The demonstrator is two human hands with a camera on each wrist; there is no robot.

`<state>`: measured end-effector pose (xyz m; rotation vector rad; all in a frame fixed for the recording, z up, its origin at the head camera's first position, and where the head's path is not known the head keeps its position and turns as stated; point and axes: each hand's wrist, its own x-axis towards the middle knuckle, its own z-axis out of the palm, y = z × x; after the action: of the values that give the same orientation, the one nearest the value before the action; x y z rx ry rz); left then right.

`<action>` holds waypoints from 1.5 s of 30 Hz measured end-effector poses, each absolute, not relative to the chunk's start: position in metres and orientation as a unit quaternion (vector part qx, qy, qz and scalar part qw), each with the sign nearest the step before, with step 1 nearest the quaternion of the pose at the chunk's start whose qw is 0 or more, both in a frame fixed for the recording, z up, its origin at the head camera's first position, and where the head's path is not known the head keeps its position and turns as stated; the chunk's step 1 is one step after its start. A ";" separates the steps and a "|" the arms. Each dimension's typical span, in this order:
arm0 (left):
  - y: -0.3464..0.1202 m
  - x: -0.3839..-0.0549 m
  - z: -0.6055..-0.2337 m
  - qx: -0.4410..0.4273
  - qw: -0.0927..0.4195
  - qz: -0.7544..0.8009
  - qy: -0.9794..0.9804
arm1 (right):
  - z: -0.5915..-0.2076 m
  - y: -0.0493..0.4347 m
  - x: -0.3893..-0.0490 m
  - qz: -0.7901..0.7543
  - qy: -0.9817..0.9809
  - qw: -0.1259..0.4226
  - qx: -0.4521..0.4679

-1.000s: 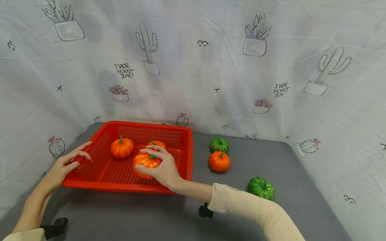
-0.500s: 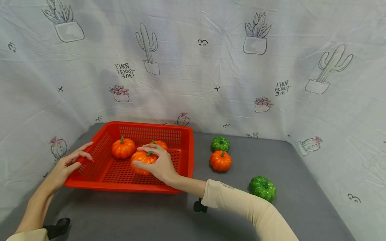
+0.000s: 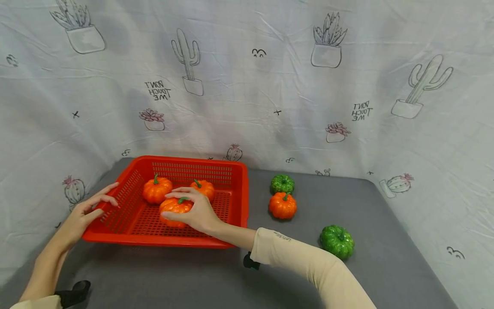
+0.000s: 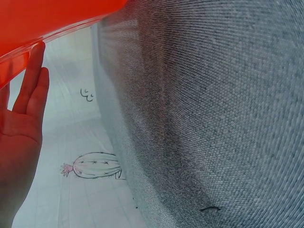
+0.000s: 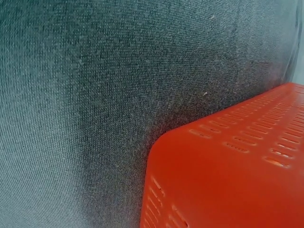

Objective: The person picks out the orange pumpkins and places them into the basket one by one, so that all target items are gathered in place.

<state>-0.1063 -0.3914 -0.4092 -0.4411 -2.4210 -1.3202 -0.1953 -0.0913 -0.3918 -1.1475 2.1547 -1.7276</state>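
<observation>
My right hand (image 3: 198, 214) holds a glossy orange pumpkin (image 3: 175, 210) with a green stem low inside the red plastic basket (image 3: 154, 239), thumb at its near side and fingers over its far side. Two more orange pumpkins sit in the basket, a left pumpkin (image 3: 157, 190) and a right pumpkin (image 3: 204, 189) partly behind the right hand. At the basket's left rim rests my left hand (image 3: 79, 219), fingers loosely extended over it. The left wrist view shows straight fingers (image 4: 33, 90) against the rim's edge. Only cloth and the basket corner (image 5: 204, 180) appear in the right wrist view.
Right of the basket, an orange pumpkin (image 3: 282, 206) sits in front of a green pumpkin (image 3: 282, 183) on the grey table (image 3: 173, 277). Another green pumpkin (image 3: 337, 242) lies nearer the right side. A white cactus-print curtain (image 3: 247, 86) hangs behind the table.
My right hand has moved left with the orange pumpkin inside the basket, uncovering more of the pumpkin behind it. The left hand stays at the rim.
</observation>
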 end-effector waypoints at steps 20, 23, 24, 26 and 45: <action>-0.391 -0.106 -0.412 -0.139 0.169 -0.463 -0.859 | -0.401 -0.110 -0.200 -0.541 0.725 0.140 -0.403; -0.391 -0.106 -0.411 -0.128 0.169 -0.465 -0.860 | -0.399 -0.111 -0.201 -0.542 0.719 0.142 -0.411; -0.391 -0.106 -0.410 -0.127 0.169 -0.465 -0.860 | -0.399 -0.111 -0.202 -0.537 0.720 0.141 -0.417; -0.391 -0.105 -0.409 -0.125 0.170 -0.465 -0.860 | -0.398 -0.112 -0.202 -0.519 0.724 0.134 -0.434; -0.390 -0.104 -0.410 -0.135 0.178 -0.454 -0.863 | -0.403 -0.116 -0.206 -0.456 0.745 0.131 -0.469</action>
<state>-0.1043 -0.3900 -0.4101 -0.3807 -2.4404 -1.2849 -0.2060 -0.1164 -0.4032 -1.3635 2.1628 -1.3250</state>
